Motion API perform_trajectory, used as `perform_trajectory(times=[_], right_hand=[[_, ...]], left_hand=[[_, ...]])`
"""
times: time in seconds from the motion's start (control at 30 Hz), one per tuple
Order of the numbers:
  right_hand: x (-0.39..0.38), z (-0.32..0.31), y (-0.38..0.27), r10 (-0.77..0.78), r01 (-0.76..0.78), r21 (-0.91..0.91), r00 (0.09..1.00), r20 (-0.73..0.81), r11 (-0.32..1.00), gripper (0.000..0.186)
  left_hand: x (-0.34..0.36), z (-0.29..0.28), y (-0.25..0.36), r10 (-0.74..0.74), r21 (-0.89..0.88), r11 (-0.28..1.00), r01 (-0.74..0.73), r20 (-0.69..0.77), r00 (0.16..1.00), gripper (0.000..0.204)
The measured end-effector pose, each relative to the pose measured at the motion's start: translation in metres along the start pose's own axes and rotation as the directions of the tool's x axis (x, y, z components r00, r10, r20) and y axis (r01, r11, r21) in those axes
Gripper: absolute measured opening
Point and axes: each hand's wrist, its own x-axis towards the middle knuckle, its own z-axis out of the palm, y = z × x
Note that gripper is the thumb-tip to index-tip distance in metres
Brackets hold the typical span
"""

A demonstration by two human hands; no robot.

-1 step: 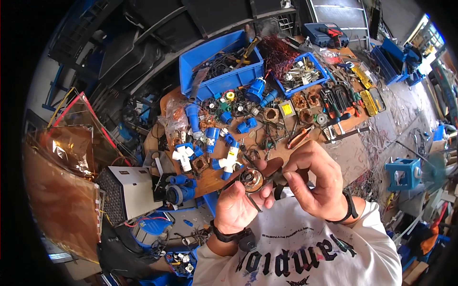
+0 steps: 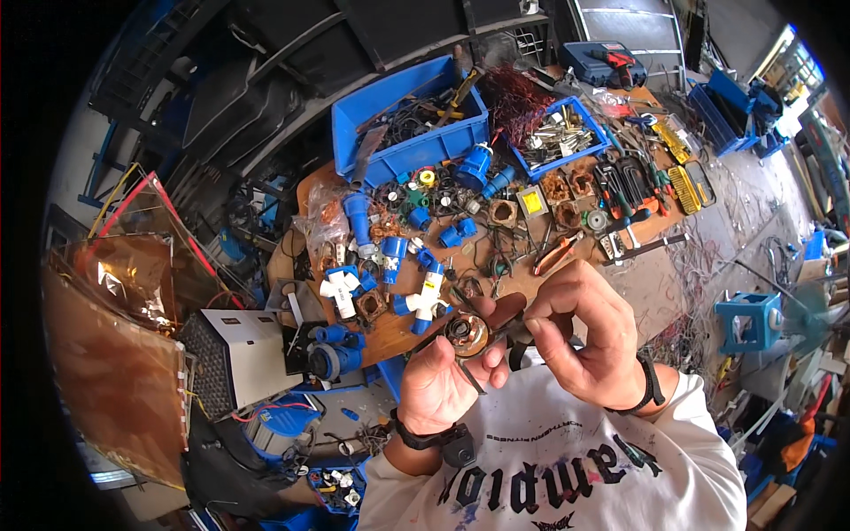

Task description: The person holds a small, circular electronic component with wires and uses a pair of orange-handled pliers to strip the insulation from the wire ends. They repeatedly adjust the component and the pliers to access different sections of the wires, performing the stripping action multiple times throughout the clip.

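My left hand is closed around a small round metal part with a coppery, shiny face and a dark ring at its middle. Thin dark strips or prongs stick out beside the part. Just to the right, my right hand is bent into a pinch, thumb against forefinger. Its fingertips meet a dark, slim piece next to the round part; I cannot make out its kind or whether it is joined to that part. Both hands are held in front of my white shirt, at the near edge of the wooden table.
On the table lie white-and-blue pipe fittings, rusty square metal pieces, and orange-handled pliers. Behind stand a large blue crate of scrap and a smaller blue tray of metal bits. A blue stool is at right.
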Motion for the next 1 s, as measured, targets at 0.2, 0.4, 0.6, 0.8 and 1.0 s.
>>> perform_trajectory(times=[0.2, 0.4, 0.6, 0.8, 1.0], right_hand=[[0.002, -0.006, -0.001, 0.002, -0.001, -0.048, 0.999, 0.032, 0.999, 0.015], [0.003, -0.005, -0.004, 0.004, -0.003, -0.070, 1.000, 0.013, 0.998, 0.015], [0.006, -0.004, -0.005, 0.016, -0.015, -0.083, 1.000, 0.003, 0.996, 0.014], [0.008, -0.006, -0.004, 0.054, -0.053, -0.028, 0.998, 0.027, 0.998, 0.011], [0.007, -0.003, 0.001, 0.087, -0.088, 0.093, 0.996, 0.018, 0.992, 0.007]], left_hand=[[-0.002, -0.002, -0.002, -0.050, -0.071, 0.996, 0.055, 0.063, 0.997, 0.061], [-0.002, -0.002, -0.004, -0.091, -0.169, 0.980, 0.104, 0.080, 0.993, 0.061], [-0.002, 0.002, -0.005, -0.136, -0.229, 0.963, 0.145, 0.055, 0.989, 0.060], [-0.002, 0.006, -0.007, -0.152, -0.338, 0.931, 0.136, -0.023, 0.988, 0.058], [0.000, 0.013, -0.006, -0.151, -0.359, 0.925, 0.121, -0.055, 0.987, 0.057]])
